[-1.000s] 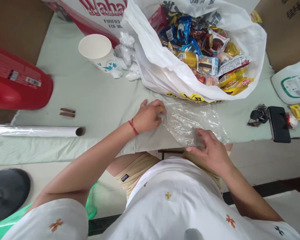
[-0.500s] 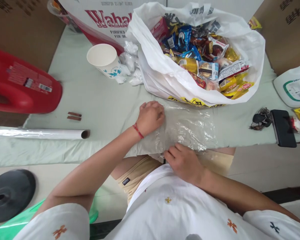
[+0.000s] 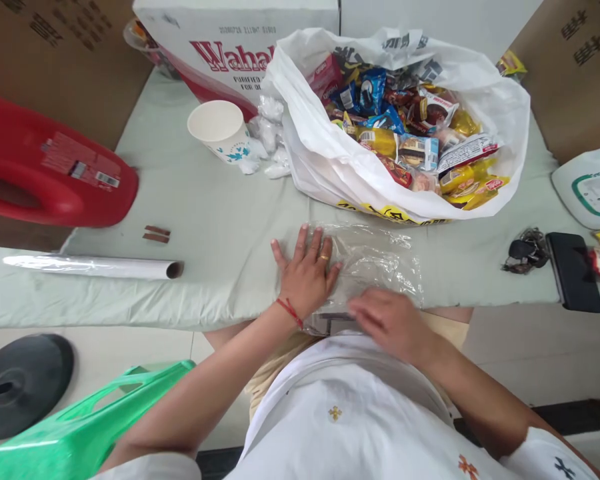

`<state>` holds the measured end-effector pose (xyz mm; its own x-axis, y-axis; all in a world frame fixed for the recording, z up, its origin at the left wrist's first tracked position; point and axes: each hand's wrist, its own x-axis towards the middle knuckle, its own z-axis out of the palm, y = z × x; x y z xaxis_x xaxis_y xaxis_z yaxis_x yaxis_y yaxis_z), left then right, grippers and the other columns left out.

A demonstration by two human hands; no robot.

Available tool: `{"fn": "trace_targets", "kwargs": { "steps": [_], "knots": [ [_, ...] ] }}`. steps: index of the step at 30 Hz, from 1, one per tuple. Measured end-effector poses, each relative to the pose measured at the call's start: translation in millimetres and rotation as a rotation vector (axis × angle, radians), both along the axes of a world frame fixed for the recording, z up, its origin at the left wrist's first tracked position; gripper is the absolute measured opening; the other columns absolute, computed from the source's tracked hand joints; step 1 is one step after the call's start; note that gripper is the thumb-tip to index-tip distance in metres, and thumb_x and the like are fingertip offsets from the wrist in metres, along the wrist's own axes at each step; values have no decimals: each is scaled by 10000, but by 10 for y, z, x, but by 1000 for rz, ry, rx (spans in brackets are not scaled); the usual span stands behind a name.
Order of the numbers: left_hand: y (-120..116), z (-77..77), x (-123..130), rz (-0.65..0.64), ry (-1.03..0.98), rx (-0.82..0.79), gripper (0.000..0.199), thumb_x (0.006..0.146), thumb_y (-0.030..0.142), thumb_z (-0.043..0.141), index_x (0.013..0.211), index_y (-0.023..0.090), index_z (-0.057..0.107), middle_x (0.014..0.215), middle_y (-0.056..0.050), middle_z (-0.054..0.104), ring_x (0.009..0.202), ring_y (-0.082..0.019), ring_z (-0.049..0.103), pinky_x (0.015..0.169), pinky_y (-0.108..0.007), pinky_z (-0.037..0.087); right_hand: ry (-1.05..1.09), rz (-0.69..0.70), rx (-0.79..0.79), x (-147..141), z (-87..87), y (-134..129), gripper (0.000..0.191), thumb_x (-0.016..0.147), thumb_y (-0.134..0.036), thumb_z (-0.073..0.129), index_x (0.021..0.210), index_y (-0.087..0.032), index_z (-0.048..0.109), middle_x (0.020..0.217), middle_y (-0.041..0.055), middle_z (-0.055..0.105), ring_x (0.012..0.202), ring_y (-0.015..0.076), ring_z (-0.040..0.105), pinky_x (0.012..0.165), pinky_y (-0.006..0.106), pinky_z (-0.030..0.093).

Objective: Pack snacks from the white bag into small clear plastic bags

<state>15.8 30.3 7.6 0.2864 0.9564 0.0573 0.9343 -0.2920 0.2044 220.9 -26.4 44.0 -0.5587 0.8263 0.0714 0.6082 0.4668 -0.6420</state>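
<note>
A clear plastic sheet or bag [image 3: 387,263] lies on the green tablecloth at the near edge. My left hand [image 3: 307,270] rests flat on its left part, fingers spread and a ring on one of them. Over the near edge of the plastic is my right hand [image 3: 387,320], slightly blurred, its fingers close together and pointing left; whether they pinch anything cannot be made out. Just beyond the plastic stands a white bag [image 3: 325,160] full of wrapped snacks [image 3: 417,150].
Left of the bag are a paper cup [image 3: 220,133] and small clear bundles [image 3: 269,130]. Farther left lie a red jug [image 3: 55,167], a rolled tube [image 3: 95,265] and brown strips [image 3: 157,234]. Keys [image 3: 526,250], a phone [image 3: 574,270] and a white bottle [image 3: 593,183] are at right.
My left hand has gone from curled to spread flat on the plastic. My right hand has shifted slightly right and nearer my body. The whole view has moved a little.
</note>
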Motion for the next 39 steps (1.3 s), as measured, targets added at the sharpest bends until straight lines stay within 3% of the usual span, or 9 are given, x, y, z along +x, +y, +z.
{"fn": "trace_targets", "kwargs": {
  "steps": [2, 4, 7, 10, 17, 21, 23, 31, 39],
  "knots": [
    [-93, -38, -53, 34, 12, -18, 563, 1075, 500, 390, 1584, 288, 503, 1730, -110, 349, 1652, -390, 160, 1194, -829, -136, 19, -314, 104, 320, -27, 153, 221, 1061, -303, 543, 1193, -239, 708, 1039, 65, 705, 905, 189, 695, 778, 308, 557],
    [-145, -39, -87, 57, 36, -55, 569, 1069, 523, 403, 1600, 332, 478, 1752, -92, 297, 1655, -406, 127, 1187, -842, -112, -47, -448, 168, 584, -132, 295, 326, 1011, -380, 627, 1302, -244, 685, 1201, 107, 667, 1010, 236, 696, 797, 350, 581],
    [-152, -3, -92, 74, 75, -121, 607, 1059, 561, 412, 1629, 351, 422, 1774, -102, 227, 1650, -441, 103, 1162, -886, -29, -160, -453, 145, 801, -322, 476, 352, 972, -403, 655, 1287, -257, 713, 1272, 108, 653, 1013, 253, 698, 764, 365, 584],
    [-130, 32, -67, 102, 97, -158, 670, 1040, 610, 431, 1649, 336, 382, 1782, -132, 180, 1644, -471, 88, 1140, -909, 55, -146, -450, 99, 886, -399, 654, 239, 989, -338, 580, 1076, -238, 779, 1117, 86, 717, 945, 235, 702, 787, 359, 566],
    [-164, 50, -60, 115, 85, -158, 745, 994, 668, 500, 1646, 322, 396, 1782, -177, 147, 1643, -486, 68, 1132, -909, 79, 9, -529, -22, 1041, -247, 937, 255, 940, -387, 602, 980, -193, 761, 925, 75, 739, 750, 203, 638, 736, 336, 518],
    [-195, 51, -69, 125, 99, -159, 773, 983, 662, 531, 1653, 304, 385, 1781, -194, 127, 1646, -483, 47, 1141, -899, 69, -37, -320, -34, 1021, -231, 847, 324, 888, -459, 731, 1105, -219, 747, 1113, 87, 718, 836, 207, 647, 771, 333, 514],
    [-198, 52, -69, 125, 105, -161, 799, 979, 668, 534, 1662, 289, 366, 1781, -202, 118, 1645, -487, 42, 1142, -898, 70, -54, -287, -48, 1011, -248, 808, 250, 923, -430, 696, 1046, -219, 751, 1086, 80, 713, 863, 204, 655, 792, 327, 506],
    [-206, 21, -70, 119, 114, -151, 865, 982, 711, 486, 1684, 241, 301, 1772, -209, 144, 1653, -448, 77, 1164, -882, 24, 31, -432, -201, 1114, -285, 1031, 279, 924, -420, 630, 900, -173, 757, 785, 40, 737, 655, 162, 597, 644, 280, 452],
    [-147, 30, -47, 149, 111, -154, 911, 991, 716, 440, 1690, 157, 269, 1755, -243, 178, 1652, -441, 95, 1189, -859, 24, -108, -630, 99, 998, -511, 1257, 350, 915, -388, 612, 1013, -131, 828, 937, 135, 819, 876, 315, 746, 791, 393, 543]
  ]
}}
